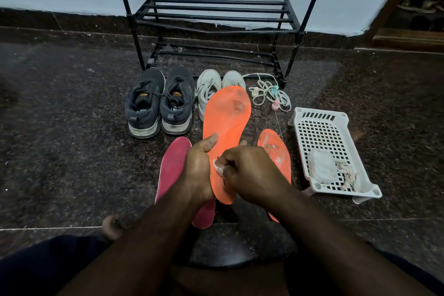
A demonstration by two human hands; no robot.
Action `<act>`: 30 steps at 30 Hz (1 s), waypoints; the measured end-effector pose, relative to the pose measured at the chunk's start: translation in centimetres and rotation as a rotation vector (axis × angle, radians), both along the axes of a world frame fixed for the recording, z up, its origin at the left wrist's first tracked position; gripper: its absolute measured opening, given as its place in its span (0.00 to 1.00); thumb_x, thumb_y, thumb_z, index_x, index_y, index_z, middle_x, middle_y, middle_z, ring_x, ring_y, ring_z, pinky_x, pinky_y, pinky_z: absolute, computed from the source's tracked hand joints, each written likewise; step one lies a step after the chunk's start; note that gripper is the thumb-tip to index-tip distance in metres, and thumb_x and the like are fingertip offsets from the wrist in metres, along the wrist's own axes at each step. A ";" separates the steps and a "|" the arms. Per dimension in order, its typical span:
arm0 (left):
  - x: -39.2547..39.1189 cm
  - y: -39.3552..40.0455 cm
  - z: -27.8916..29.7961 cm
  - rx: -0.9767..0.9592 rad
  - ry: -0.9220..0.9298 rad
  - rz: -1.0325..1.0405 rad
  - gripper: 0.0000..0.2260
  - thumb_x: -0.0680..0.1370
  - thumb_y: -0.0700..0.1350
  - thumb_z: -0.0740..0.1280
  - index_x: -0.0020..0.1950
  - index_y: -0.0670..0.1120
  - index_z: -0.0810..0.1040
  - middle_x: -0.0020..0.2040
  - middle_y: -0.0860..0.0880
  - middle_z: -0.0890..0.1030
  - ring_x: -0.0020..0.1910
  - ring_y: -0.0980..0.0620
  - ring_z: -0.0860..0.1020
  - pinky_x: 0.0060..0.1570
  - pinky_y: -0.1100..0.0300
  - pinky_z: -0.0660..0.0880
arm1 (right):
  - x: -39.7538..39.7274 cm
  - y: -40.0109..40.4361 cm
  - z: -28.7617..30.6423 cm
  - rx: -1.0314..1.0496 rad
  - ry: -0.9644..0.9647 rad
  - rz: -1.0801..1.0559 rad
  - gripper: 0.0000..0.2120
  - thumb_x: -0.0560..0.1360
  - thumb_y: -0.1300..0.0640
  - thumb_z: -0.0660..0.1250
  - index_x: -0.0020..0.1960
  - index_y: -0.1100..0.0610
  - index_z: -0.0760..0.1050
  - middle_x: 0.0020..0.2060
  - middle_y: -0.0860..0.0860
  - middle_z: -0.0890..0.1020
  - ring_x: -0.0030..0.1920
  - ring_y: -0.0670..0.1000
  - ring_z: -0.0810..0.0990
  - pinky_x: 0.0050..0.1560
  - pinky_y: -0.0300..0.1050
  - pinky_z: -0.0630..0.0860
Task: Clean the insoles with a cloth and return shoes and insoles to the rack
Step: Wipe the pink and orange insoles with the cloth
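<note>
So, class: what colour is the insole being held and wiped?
Bright orange insole, with dark smudges near the toe; the head view shows it.

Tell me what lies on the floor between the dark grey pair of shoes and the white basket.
In the head view: the white shoes, partly hidden by the raised orange insole, and loose white laces between the dark grey shoes and white basket.

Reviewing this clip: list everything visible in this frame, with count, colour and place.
shoe rack: 1, black, against the wall, shelves bare
dark sneakers: 2, grey-black, on the floor in front of the rack
white sneakers: 2, right of the dark pair
held insole: 1, orange, stained near the toe
second orange insole: 1, on the floor, right
pink insoles: at least one, floor, left
laces: white bundle, by the rack's right foot
basket: 1, white plastic, right, holding cloths
cloth: 1, white, pressed to the held insole
left hand: grips the insole
right hand: pinches the cloth
</note>
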State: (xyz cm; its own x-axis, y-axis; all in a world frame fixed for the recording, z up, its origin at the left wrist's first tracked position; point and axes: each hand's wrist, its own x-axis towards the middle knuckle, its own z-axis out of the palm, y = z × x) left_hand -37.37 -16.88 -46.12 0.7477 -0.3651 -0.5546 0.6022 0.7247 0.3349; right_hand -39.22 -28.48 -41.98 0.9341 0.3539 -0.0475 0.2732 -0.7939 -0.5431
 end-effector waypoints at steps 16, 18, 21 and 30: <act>0.7 0.8 1.0 0.014 -0.061 0.174 0.21 0.82 0.52 0.55 0.57 0.37 0.78 0.61 0.36 0.81 0.55 0.38 0.80 0.61 0.43 0.73 | -0.7 -0.6 0.8 0.227 0.310 0.060 0.06 0.70 0.65 0.71 0.42 0.55 0.83 0.34 0.50 0.86 0.36 0.47 0.84 0.46 0.50 0.82; 0.8 1.0 1.0 0.016 -0.062 0.155 0.22 0.81 0.52 0.55 0.56 0.37 0.81 0.58 0.37 0.83 0.50 0.38 0.82 0.52 0.46 0.77 | -0.3 -1.0 1.1 0.436 0.377 0.015 0.08 0.70 0.70 0.70 0.41 0.59 0.83 0.33 0.56 0.85 0.32 0.50 0.83 0.38 0.46 0.81; 0.6 0.8 0.7 0.029 -0.103 0.106 0.23 0.78 0.52 0.56 0.56 0.35 0.80 0.52 0.36 0.80 0.41 0.41 0.80 0.43 0.52 0.75 | 1.5 -1.7 1.3 0.720 0.273 -0.230 0.10 0.70 0.74 0.66 0.45 0.63 0.82 0.36 0.62 0.84 0.34 0.54 0.83 0.37 0.43 0.79; -0.4 -0.6 0.4 -0.021 -0.146 0.012 0.17 0.73 0.45 0.61 0.59 0.38 0.76 0.48 0.42 0.75 0.43 0.46 0.72 0.51 0.53 0.69 | 2.8 -2.6 -0.1 0.617 0.039 -0.398 0.11 0.67 0.63 0.69 0.43 0.49 0.82 0.38 0.52 0.84 0.38 0.57 0.83 0.45 0.60 0.82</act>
State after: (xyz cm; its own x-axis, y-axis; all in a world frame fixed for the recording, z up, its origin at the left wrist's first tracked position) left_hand -37.79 -17.48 -45.68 0.8242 -0.3658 -0.4322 0.5393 0.7397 0.4025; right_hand -36.46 -31.09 -42.09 0.9991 -0.0391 0.0151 -0.0007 -0.3760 -0.9266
